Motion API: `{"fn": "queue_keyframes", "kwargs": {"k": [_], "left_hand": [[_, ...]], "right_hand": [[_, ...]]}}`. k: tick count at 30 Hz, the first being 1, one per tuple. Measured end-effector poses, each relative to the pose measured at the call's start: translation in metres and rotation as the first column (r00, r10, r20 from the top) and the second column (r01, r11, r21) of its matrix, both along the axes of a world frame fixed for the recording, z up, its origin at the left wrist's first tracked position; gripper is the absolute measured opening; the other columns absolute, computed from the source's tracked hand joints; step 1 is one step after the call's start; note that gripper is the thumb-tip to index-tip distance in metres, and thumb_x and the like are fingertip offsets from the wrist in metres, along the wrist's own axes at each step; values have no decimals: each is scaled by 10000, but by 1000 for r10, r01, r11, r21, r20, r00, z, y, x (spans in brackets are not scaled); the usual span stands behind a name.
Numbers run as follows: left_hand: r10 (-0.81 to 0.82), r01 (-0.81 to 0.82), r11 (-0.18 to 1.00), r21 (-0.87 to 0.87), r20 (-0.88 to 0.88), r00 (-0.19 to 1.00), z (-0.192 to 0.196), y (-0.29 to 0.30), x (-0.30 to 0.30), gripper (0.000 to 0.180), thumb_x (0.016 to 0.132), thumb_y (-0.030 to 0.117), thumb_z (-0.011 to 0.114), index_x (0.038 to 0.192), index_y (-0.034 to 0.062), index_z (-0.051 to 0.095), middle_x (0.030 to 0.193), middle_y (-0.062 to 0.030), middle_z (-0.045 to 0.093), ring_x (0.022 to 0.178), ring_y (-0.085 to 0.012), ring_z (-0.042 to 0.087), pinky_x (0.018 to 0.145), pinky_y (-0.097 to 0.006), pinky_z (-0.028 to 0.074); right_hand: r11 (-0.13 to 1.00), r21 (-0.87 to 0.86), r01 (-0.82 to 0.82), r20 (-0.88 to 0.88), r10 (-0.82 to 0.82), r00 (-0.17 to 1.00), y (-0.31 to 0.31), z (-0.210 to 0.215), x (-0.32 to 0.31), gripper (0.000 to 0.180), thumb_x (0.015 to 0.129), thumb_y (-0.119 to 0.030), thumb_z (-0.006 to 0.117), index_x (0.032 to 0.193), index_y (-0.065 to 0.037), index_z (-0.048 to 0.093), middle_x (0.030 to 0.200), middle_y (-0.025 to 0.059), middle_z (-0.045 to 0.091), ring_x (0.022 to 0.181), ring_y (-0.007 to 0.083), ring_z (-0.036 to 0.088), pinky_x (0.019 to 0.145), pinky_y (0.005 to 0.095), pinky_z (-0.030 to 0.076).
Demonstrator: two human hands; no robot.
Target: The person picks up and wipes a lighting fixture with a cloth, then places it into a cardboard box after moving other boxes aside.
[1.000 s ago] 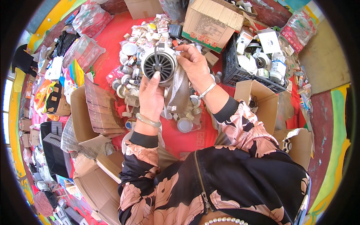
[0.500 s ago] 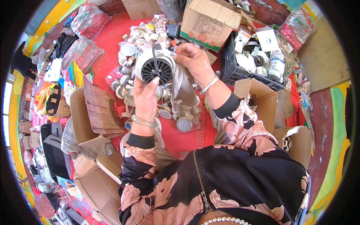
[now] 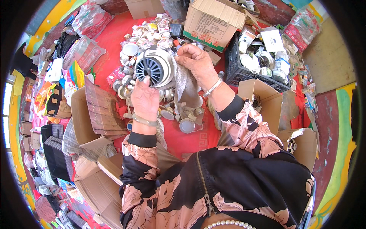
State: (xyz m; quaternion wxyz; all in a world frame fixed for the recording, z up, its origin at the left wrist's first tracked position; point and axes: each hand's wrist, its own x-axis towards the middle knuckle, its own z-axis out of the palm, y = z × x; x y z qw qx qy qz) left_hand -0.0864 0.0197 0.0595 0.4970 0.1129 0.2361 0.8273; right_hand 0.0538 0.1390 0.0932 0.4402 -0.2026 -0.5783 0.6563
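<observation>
My left hand [image 3: 145, 100] is closed on the near side of a round white downlight [image 3: 166, 66] with a black finned heat sink, its thumb against the fins. The fixture is held up above the pile, finned side turned left and toward me. A grey cloth [image 3: 187, 88] hangs down along the fixture's right side. My right hand [image 3: 200, 65] pinches the top of this cloth, thumb and fingers close to the fixture's right edge. Whether the right fingertips also touch the fixture is hidden.
Several loose lamp parts and small boxes [image 3: 152, 36] lie heaped on the red floor covering [image 3: 190, 144]. At right stands a black crate [image 3: 232, 63] full of fixtures. Open cartons [image 3: 82, 114] flank me, and a large carton [image 3: 213, 23] stands behind the heap.
The downlight has turned so its finned side faces further left, and the dark strip across the fins no longer shows there. My left hand has shifted slightly left; the right has barely moved.
</observation>
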Motion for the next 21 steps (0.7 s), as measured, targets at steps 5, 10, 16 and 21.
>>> {"fn": "queue_keyframes", "kwargs": {"k": [5, 10, 16, 21], "left_hand": [[46, -55, 981, 185, 52, 998, 9, 0, -15, 528, 768, 136, 599, 1244, -3, 416, 1266, -128, 469, 1192, -287, 417, 1028, -466, 277], [12, -17, 989, 145, 40, 999, 9, -7, -17, 501, 769, 106, 595, 1236, 35, 431, 1236, -131, 494, 1150, -290, 464, 985, -488, 336], [-82, 91, 990, 108, -83, 993, 8, 0, -1, 472, 773, 91, 590, 1213, 17, 435, 1193, -134, 519, 1104, -279, 500, 949, -471, 384], [-77, 95, 993, 63, -240, 968, 16, -2, 6, 454, 763, 24, 566, 1198, 5, 434, 1138, -114, 544, 1055, -258, 531, 937, -426, 408]], "right_hand": [[992, 54, 118, 384, -130, 914, 19, -7, 9, 52, 773, -50, 629, 805, -47, 588, 734, -16, 562, 671, 59, 494, 617, 197, 408], [998, -27, 62, 35, -61, 998, 29, 12, 18, 89, 796, -22, 598, 878, -39, 567, 793, -6, 577, 721, 69, 510, 665, 202, 421], [968, 211, -136, 182, 97, 979, -4, -3, -9, 125, 789, -44, 592, 866, -19, 496, 768, 33, 548, 727, 101, 499, 677, 251, 430], [952, 306, 26, 200, -91, 976, -6, 2, -3, 132, 763, -14, 593, 854, -11, 497, 754, 44, 551, 698, 119, 514, 656, 253, 435]]}}
